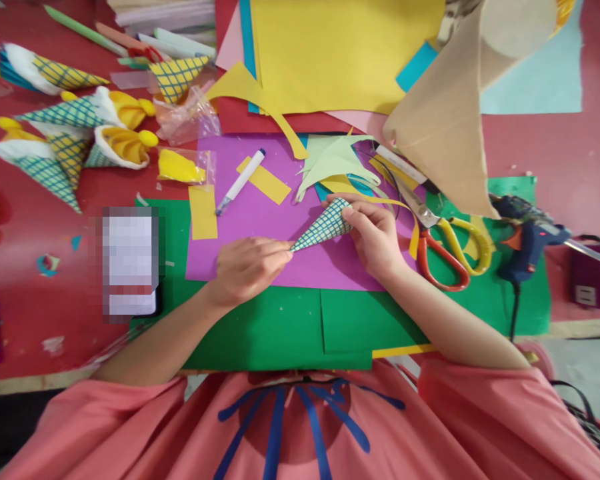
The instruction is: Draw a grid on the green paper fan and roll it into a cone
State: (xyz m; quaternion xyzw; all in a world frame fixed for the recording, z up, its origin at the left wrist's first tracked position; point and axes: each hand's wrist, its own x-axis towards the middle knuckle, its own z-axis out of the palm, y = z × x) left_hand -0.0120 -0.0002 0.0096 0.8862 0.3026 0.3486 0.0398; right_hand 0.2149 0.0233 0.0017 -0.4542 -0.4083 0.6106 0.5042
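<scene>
Between my hands is a small paper cone (325, 225), pale with a blue-green grid drawn on it, its point toward the left. My left hand (253, 267) pinches the cone's tip. At the wide end, my right hand (375, 233) grips it between thumb and fingers. Below lies a purple sheet (260, 260) on green paper (280, 327). A white marker (241, 181) rests on the purple sheet beside a yellow strip (273, 183). Just right of my right hand are scissors (445, 243) with red and yellow handles.
Several finished grid-patterned cones (75, 110) lie at the left, near a phone (130, 260). A blue glue gun (530, 247) sits at the right, by a large brown paper cone (445, 113). Pale green scraps (337, 160) and yellow sheets (340, 53) lie farther back.
</scene>
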